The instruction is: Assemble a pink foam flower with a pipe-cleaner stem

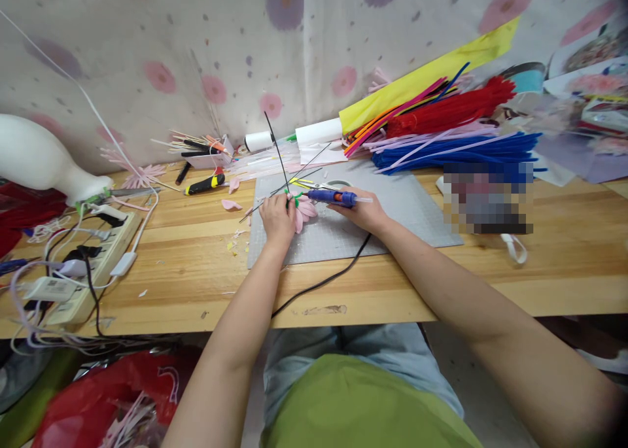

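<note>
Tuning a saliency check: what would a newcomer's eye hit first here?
Probably the red bundle and blue bundle of pipe cleaners, back right on the table. Next, mid-picture over the grey mat, the blue glue gun in the right hand, pointed toward the pink flower in the left hand. Far left, the plug-filled power strip.

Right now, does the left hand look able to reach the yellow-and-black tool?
Probably yes: between the left hand and the yellow-and-black tool, only small things such as a loose pink petal seem to lie. The hand would likely need to leave the pink flower first.
</note>
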A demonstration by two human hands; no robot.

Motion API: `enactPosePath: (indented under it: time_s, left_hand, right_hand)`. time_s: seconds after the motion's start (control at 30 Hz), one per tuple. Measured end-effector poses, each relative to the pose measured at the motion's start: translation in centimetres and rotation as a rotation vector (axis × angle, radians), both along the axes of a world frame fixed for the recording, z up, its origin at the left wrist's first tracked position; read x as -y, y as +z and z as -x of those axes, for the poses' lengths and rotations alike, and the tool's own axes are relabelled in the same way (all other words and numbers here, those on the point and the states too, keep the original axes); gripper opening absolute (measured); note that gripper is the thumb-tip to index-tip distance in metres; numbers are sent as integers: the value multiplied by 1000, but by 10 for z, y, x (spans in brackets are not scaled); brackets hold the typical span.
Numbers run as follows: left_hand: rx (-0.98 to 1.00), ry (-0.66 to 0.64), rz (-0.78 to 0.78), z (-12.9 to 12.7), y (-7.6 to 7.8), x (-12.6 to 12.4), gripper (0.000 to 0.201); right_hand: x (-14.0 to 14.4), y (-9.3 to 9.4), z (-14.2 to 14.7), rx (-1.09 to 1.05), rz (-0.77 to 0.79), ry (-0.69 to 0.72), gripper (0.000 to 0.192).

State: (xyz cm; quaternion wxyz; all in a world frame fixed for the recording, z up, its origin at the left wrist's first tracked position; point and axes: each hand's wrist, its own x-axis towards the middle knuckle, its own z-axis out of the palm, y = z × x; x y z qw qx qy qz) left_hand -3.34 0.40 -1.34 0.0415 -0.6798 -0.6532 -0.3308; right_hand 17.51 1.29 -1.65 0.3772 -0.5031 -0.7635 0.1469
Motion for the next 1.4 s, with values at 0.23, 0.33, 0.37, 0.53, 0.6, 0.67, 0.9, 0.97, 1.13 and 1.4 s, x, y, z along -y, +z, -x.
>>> enactPosePath:
  time_s: [0.23,0.33,0.37,0.53,0.6,0.67,0.9,0.97,1.13,1.4]
  left_hand:
    - [-8,-2,-1,0,1,0,19]
    - [0,-10,4,0,2,0,18]
    - [1,-12,6,0,2,0,18]
    - [-10,-7,11,0,1,1,21]
    - [-9,-2,2,2,1,2,22]
    - [8,16,-17,3,1,2,22]
    - [70,96,-87,7,0,-5,22]
    - [68,93,-79,6,-1,-9,22]
    - [38,44,-21,3,-1,-21,19]
    - [43,-34,-68,7,-6,-29,14]
  right_hand:
    - [-1,-1,-1,-20,-3,-2,32]
    - [-2,-2,-2,-25,3,-3,32]
    - [-2,-2,-2,-25,7,-2,31]
    - [-2,0,-5,-99,27,-41,33]
    - [-5,2,-10,-177,66,-124,36]
    - [-11,3,-18,-260,113,-242,39]
    - [-40,0,-38,-216,253,-642,44]
    - [-44,-1,-36,-89,289,-681,46]
    - [-49,0,-33,126,303,-672,49]
    - [-48,7,-38,281,345,-588,55]
